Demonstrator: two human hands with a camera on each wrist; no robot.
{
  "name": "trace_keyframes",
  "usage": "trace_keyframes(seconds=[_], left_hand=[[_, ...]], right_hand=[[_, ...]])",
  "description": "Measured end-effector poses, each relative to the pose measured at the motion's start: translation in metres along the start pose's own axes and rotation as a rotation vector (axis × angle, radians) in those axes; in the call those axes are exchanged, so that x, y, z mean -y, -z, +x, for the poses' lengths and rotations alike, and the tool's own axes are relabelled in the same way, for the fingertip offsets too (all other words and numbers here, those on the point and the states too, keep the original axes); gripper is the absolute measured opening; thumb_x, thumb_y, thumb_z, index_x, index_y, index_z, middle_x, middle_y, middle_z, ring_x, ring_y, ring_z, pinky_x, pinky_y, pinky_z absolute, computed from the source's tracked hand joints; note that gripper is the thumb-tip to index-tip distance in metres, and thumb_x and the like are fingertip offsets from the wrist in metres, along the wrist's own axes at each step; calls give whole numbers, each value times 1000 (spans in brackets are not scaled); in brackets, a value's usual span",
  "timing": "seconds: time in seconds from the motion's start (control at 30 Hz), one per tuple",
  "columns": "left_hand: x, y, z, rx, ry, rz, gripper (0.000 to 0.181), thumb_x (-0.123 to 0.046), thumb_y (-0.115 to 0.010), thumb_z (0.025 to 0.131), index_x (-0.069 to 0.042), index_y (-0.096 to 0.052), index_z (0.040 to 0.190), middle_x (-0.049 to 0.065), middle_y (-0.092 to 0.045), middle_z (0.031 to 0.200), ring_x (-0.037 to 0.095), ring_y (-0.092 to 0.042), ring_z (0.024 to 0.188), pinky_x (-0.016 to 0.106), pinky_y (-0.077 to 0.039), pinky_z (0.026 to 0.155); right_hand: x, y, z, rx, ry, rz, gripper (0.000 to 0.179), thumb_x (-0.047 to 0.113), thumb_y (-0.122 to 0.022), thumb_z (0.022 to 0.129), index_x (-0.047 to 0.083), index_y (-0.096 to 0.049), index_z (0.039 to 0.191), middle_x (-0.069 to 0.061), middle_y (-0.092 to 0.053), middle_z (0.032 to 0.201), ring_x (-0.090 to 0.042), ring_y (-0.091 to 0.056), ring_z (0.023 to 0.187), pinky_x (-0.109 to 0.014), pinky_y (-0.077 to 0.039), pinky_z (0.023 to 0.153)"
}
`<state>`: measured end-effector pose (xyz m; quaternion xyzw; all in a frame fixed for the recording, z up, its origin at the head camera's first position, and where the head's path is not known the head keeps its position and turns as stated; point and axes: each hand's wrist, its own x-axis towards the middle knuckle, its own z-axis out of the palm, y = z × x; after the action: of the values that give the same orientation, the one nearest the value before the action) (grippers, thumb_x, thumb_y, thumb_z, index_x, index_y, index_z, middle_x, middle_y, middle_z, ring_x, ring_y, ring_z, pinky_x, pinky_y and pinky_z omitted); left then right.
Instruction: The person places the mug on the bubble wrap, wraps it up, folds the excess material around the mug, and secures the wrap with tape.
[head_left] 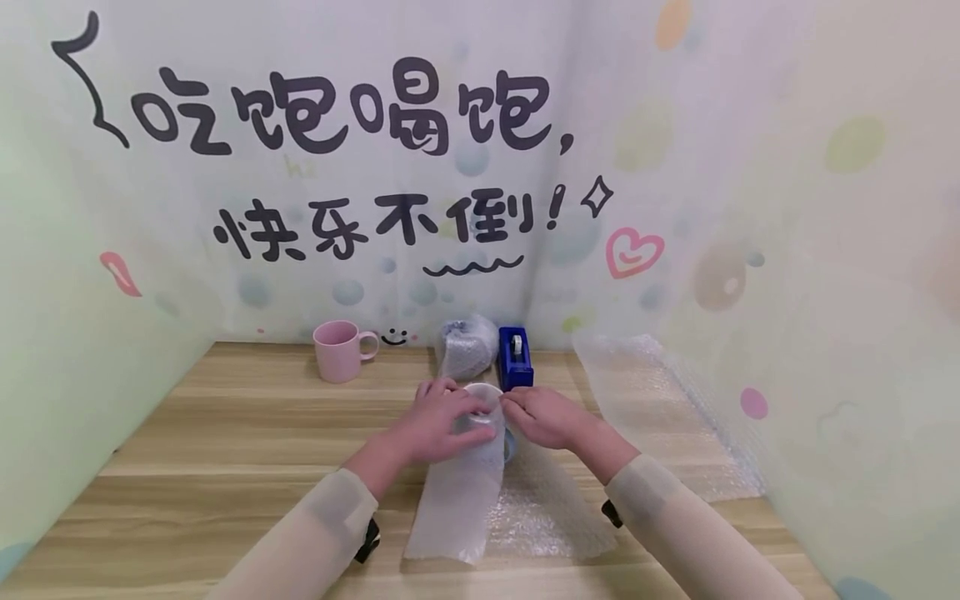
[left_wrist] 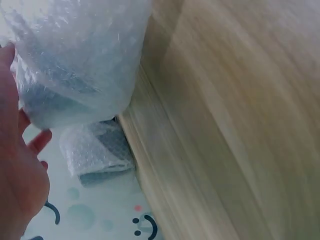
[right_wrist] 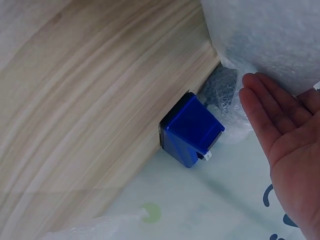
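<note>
In the head view, a mug with a white rim point(head_left: 483, 390) and a light blue handle point(head_left: 511, 447) stands upright, partly wrapped in bubble wrap point(head_left: 461, 508). My left hand point(head_left: 448, 423) holds the mug from the left, thumb over the wrap on the near side and fingers at the rim. On the opposite side, my right hand point(head_left: 546, 418) touches the wrap near the rim. Its fingers point(right_wrist: 267, 100) lie extended along the wrap point(right_wrist: 280, 40) in the right wrist view. The left wrist view shows the wrapped mug point(left_wrist: 80, 65) beside my left fingers.
Behind the mug sit a bubble-wrapped bundle point(head_left: 468, 346) and a blue tape dispenser point(head_left: 515, 357). A pink mug point(head_left: 337, 352) stands at the back left. Another bubble wrap sheet point(head_left: 660, 417) lies on the wooden table point(head_left: 247, 467) to the right, along the wall.
</note>
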<state>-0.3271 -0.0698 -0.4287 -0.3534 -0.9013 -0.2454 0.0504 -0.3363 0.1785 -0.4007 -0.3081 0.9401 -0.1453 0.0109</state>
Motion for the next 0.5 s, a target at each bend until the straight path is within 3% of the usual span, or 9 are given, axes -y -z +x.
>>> trace_keyframes(seconds=[0.13, 0.3, 0.4, 0.5], left_hand=[[-6, -7, 4, -26, 8, 93, 46, -60, -74, 99, -25, -75, 128, -6, -74, 123, 29, -46, 121, 53, -36, 106], [-11, -11, 6, -35, 28, 201, 44, -59, -75, 99, -21, -78, 121, 3, -72, 131, 33, -47, 120, 58, -37, 109], [-11, -9, 6, -20, 51, 162, 42, -59, -74, 99, -19, -78, 114, 4, -74, 119, 33, -46, 119, 58, -37, 109], [-8, -5, 3, -17, 87, 5, 30, -48, -72, 101, -19, -71, 110, 1, -67, 109, 28, -45, 116, 49, -40, 102]], right_hand=[[1, 0, 4, -19, 16, 2, 41, 31, -40, 119, 12, -77, 119, -4, -80, 116, -26, -76, 112, -50, -59, 103], [2, 3, 7, -20, 106, -34, 27, 27, -51, 116, 12, -72, 125, 0, -77, 98, -13, -71, 83, -39, -62, 82], [3, 3, 7, -16, 115, -26, 20, 25, -52, 115, 13, -66, 125, 4, -68, 86, -8, -60, 70, -32, -56, 71], [3, 1, 7, -26, 146, -50, 14, 22, -52, 115, 15, -63, 113, 6, -58, 77, -8, -54, 66, -29, -51, 69]])
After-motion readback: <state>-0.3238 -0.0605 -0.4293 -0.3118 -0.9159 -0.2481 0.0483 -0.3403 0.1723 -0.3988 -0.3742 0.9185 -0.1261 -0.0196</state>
